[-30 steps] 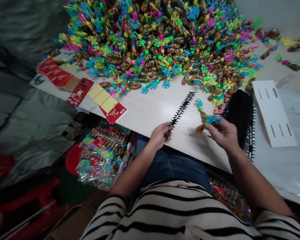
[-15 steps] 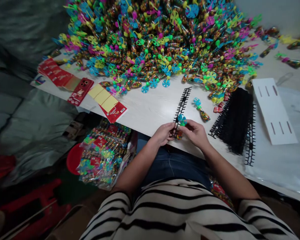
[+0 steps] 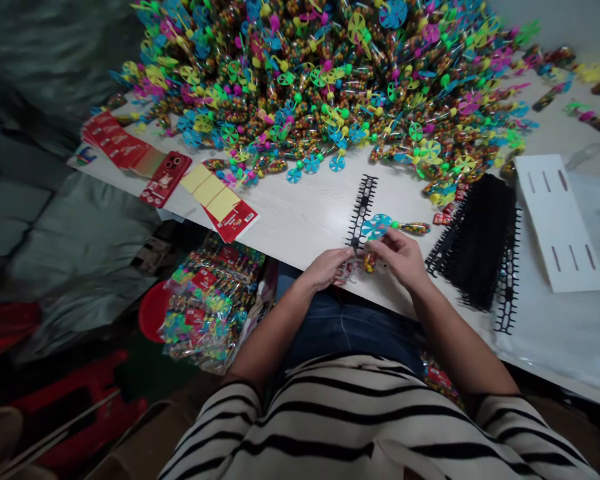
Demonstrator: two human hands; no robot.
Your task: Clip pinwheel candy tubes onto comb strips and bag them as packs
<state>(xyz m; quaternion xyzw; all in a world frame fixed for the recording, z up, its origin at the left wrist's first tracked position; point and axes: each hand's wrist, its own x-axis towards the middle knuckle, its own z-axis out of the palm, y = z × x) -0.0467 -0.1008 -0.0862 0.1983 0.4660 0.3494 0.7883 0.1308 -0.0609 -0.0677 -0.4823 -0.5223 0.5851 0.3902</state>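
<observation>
My left hand [image 3: 327, 268] is closed on the lower end of a black plastic clip strip [image 3: 364, 203] with short prongs along both edges. The strip runs away from me across the table. My right hand [image 3: 403, 257] pinches at a blue fan [image 3: 377, 227], just right of the strip. A small candy-filled bottle [image 3: 415, 228] with a green cap lies beyond the right fingers, in line with that fan. Below the fan, another candy-filled bottle [image 3: 370, 263] shows between my hands, beside the strip. The right fingertips are partly hidden, so their exact hold is unclear.
A large heap of candy-filled fan bottles [image 3: 305, 87] covers the table's back. On the right are stacked black strips [image 3: 467, 247] and a slotted white board [image 3: 560, 220] on clear plastic. Left lie a red phone [image 3: 166, 179] and red cards [image 3: 237, 223]. Bagged packs [image 3: 200, 307] sit below.
My right hand has shifted slightly right. The loose fan bottle beside it has turned from slanting to nearly sideways, with its cap end toward my fingers. The left hand keeps its hold on the strip.
</observation>
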